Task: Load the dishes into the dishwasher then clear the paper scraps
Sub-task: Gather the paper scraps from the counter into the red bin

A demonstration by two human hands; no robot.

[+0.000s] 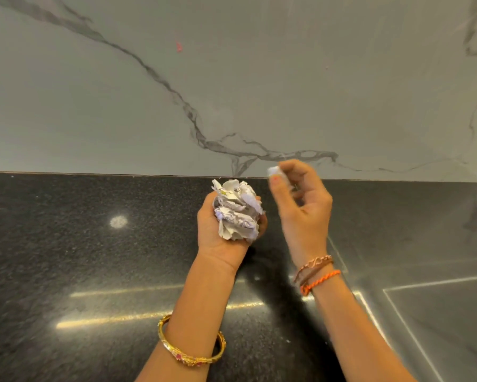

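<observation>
Head view: left hand [226, 230] around one paper wad [237, 209], right hand [300, 199] pinching one scrap [273, 170].

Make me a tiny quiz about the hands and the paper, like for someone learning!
1. True or false: the left hand holds a wad of crumpled paper.
2. What does the right hand pinch? A) a spoon B) a small paper scrap C) nothing
3. Which wrist wears the gold bangle?

Key: 1 true. 2 B. 3 left, above the black countertop.
</observation>
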